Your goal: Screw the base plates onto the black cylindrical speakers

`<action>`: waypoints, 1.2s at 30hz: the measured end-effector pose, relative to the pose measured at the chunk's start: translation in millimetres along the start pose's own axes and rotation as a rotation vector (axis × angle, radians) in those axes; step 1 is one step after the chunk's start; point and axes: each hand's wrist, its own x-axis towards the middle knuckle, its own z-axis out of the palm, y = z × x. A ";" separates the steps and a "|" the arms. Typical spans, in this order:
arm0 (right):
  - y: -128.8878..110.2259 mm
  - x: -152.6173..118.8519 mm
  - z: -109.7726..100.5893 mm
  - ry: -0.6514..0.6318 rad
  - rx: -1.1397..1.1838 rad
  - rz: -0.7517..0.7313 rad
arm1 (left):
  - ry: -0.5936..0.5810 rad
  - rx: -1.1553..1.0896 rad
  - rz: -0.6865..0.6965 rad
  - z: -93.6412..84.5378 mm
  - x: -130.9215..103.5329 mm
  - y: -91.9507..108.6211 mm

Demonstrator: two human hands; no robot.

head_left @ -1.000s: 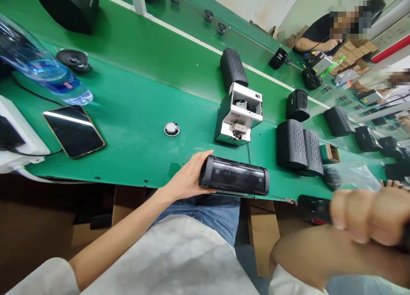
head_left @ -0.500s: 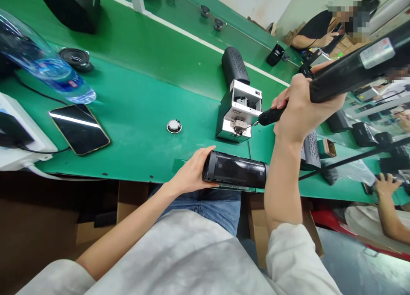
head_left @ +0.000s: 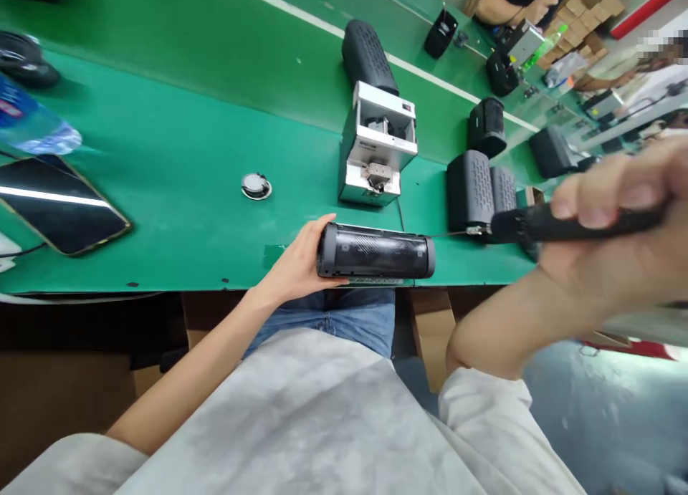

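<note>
L hand [head_left: 293, 266] cups the left end of a black cylindrical mesh-fronted speaker [head_left: 375, 251], fingers curled round the end cap, thumb on top. Speaker lies on its side right at the near edge of the green bench mat [head_left: 177, 165], parallel to the edge.

R hand [head_left: 618, 244], blurred and close to cam, is wrapped tight round a black electric screwdriver [head_left: 559, 224]; thin bit points left, tip near the speaker's right end, contact can't be told.

Behind the speaker, w/ a small gap: white metal box-shaped screw feeder [head_left: 376, 147]. To its right, dark grey ribbed speaker housings [head_left: 481, 190], near the bit. Left of the hand the mat is open up to a small round silver disc [head_left: 256, 186]; black smartphone [head_left: 56, 205] well apart at far left.
</note>
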 end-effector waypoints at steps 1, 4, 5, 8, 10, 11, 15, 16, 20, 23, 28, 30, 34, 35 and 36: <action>-7.8 -11.5 -8.7 0.002 -0.029 0.023 | -0.001 0.003 -0.006 0.0 0.2 -1.2; -26.6 -44.6 -18.0 0.008 -0.112 0.040 | -0.009 -0.001 -0.040 -0.2 0.4 -3.9; -31.0 -54.2 -17.1 0.044 -0.138 0.006 | -0.010 -0.008 -0.055 -0.4 0.3 -4.0; -37.8 -74.6 -8.7 0.241 -0.223 -0.106 | -0.003 -0.025 -0.091 -1.5 -0.3 -1.4; -36.8 -79.6 -0.2 0.323 -0.183 -0.154 | -0.003 -0.022 -0.102 -2.3 -0.7 1.3; -34.7 -80.0 4.9 0.329 -0.143 -0.163 | -0.006 -0.017 -0.107 -2.6 -0.8 2.4; -14.7 -77.3 27.7 0.385 -0.016 -0.263 | -0.015 0.015 -0.120 -3.7 -1.1 3.8; -6.7 -77.4 31.7 0.401 0.004 -0.296 | -0.016 0.023 -0.121 -4.1 -1.4 3.5; 30.7 -82.4 31.7 0.299 0.117 -0.270 | -0.019 0.072 -0.140 -4.5 -4.5 0.2; 51.2 -87.1 24.3 0.187 0.163 -0.263 | 0.003 0.102 -0.130 -3.0 -8.2 -6.2; 58.4 -92.4 23.4 0.177 0.158 -0.295 | 0.032 0.101 -0.186 0.2 -14.3 -13.2; 58.8 -93.0 23.7 0.182 0.163 -0.305 | 0.048 0.093 -0.225 1.3 -16.0 -11.6; 61.7 -94.0 21.2 0.185 0.181 -0.308 | 0.046 0.083 -0.242 1.7 -16.8 -7.7; 62.3 -94.3 20.3 0.184 0.187 -0.304 | 0.042 0.086 -0.247 1.3 -16.7 -7.4; 62.9 -94.6 19.5 0.182 0.194 -0.302 | 0.039 0.090 -0.253 0.6 -16.6 -7.4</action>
